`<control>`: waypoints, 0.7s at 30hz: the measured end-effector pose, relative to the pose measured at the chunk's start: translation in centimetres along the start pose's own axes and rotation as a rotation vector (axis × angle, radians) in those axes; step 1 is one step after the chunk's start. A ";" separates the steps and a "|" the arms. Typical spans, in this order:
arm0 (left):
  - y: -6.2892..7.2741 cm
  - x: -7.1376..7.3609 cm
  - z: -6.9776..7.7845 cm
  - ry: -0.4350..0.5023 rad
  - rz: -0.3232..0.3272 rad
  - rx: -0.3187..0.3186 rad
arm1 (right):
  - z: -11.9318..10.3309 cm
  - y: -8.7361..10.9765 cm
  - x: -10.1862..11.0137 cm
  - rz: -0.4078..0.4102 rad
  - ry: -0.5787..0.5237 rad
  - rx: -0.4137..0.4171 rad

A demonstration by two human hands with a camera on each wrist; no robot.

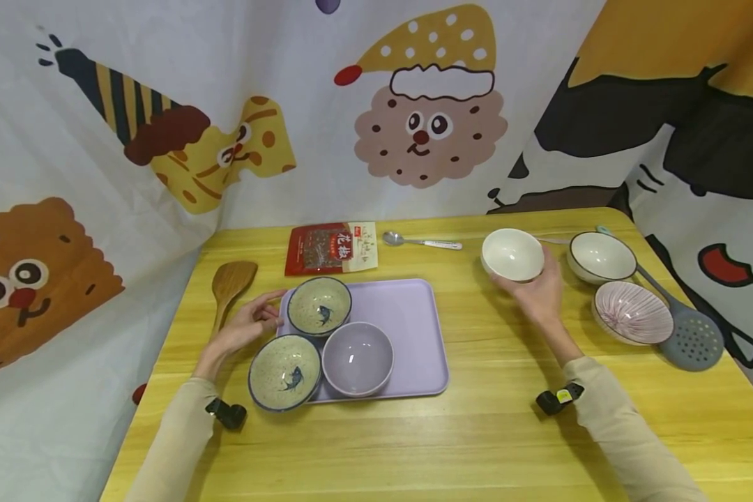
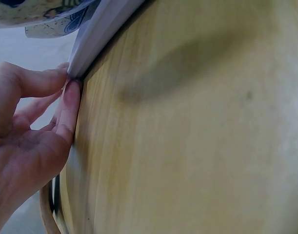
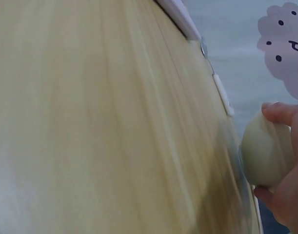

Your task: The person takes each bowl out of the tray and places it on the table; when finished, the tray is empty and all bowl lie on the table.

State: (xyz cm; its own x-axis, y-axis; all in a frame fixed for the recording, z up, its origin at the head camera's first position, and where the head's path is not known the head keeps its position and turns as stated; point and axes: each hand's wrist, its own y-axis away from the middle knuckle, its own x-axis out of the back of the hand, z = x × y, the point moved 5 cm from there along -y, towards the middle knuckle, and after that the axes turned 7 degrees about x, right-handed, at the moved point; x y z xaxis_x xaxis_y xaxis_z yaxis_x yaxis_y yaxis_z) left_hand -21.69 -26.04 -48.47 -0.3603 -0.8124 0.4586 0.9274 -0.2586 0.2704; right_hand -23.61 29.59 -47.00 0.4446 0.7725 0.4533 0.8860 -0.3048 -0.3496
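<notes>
My right hand [image 1: 539, 293] grips a small white bowl [image 1: 512, 255] by its side, at the back right of the table. In the right wrist view the bowl [image 3: 267, 150] sits between thumb and fingers, with its outer wall showing. At the left edge of a lilac tray [image 1: 414, 335], my left hand [image 1: 246, 328] pinches the rim; the left wrist view has thumb and fingertips at the tray edge [image 2: 97, 41]. On the tray are two speckled blue-rimmed bowls with fish, one behind [image 1: 320, 305] and one in front [image 1: 285, 373], the latter overhanging the edge. A plain lilac bowl [image 1: 358, 359] stands beside them.
A dark-rimmed white bowl [image 1: 602, 258], a pink-striped bowl [image 1: 632, 312] and a grey skimmer [image 1: 692, 339] lie at the right. Along the back are a red spice packet [image 1: 320, 249] and a spoon [image 1: 422, 241]. A wooden spatula [image 1: 233, 282] lies left of the tray.
</notes>
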 end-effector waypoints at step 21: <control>-0.2 0.0 -0.4 -0.004 0.007 -0.006 | 1.0 0.5 2.3 0.135 0.172 -0.150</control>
State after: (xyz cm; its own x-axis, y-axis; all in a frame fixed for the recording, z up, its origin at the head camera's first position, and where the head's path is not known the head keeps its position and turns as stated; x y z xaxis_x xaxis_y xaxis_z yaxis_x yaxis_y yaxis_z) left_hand -21.80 -26.19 -48.81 -0.3543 -0.8118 0.4642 0.9304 -0.2560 0.2624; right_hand -22.26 31.75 -46.99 0.5646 0.6172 0.5480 0.8211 -0.4874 -0.2970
